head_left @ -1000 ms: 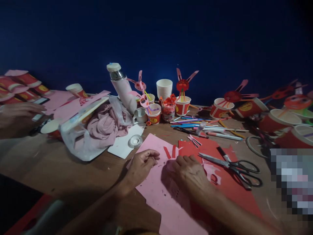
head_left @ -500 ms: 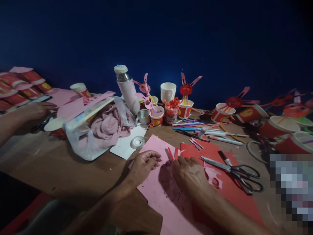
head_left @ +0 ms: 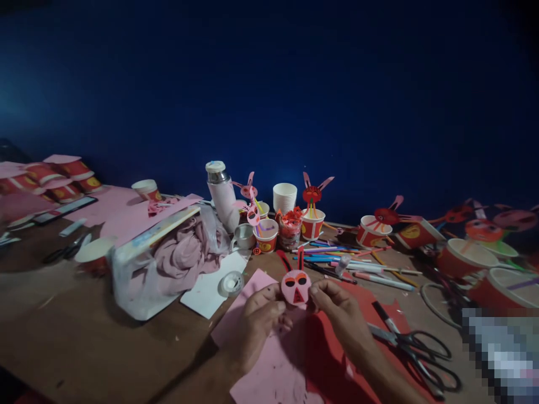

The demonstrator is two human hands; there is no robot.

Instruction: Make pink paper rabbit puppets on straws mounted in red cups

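Between my two hands is a round pink paper rabbit face (head_left: 296, 288) with two red ears, black-and-orange eyes and a red triangle below them. My left hand (head_left: 267, 308) pinches its left edge. On the opposite edge, the thumb and fingers of my right hand (head_left: 334, 303) are closed. Below lie a sheet of pink paper (head_left: 269, 359) and a sheet of red paper (head_left: 324, 359). Black-handled scissors (head_left: 415, 348) rest on the red sheet, beside my right hand, with a marker (head_left: 385, 315) near them.
Pens (head_left: 357, 266) lie scattered ahead. Behind them stand a white flask (head_left: 223, 199), stacked white cups (head_left: 285, 197) and a rabbit in a cup (head_left: 313, 223). A plastic bag with pink cloth (head_left: 181, 249) sits left, near a tape roll (head_left: 231, 284). A phone (head_left: 65, 209) lies farther left.
My hands have come together and lifted the rabbit face, turned towards me, off the paper. Another person's hand at the left has gone out of view. The camera view has tilted up.
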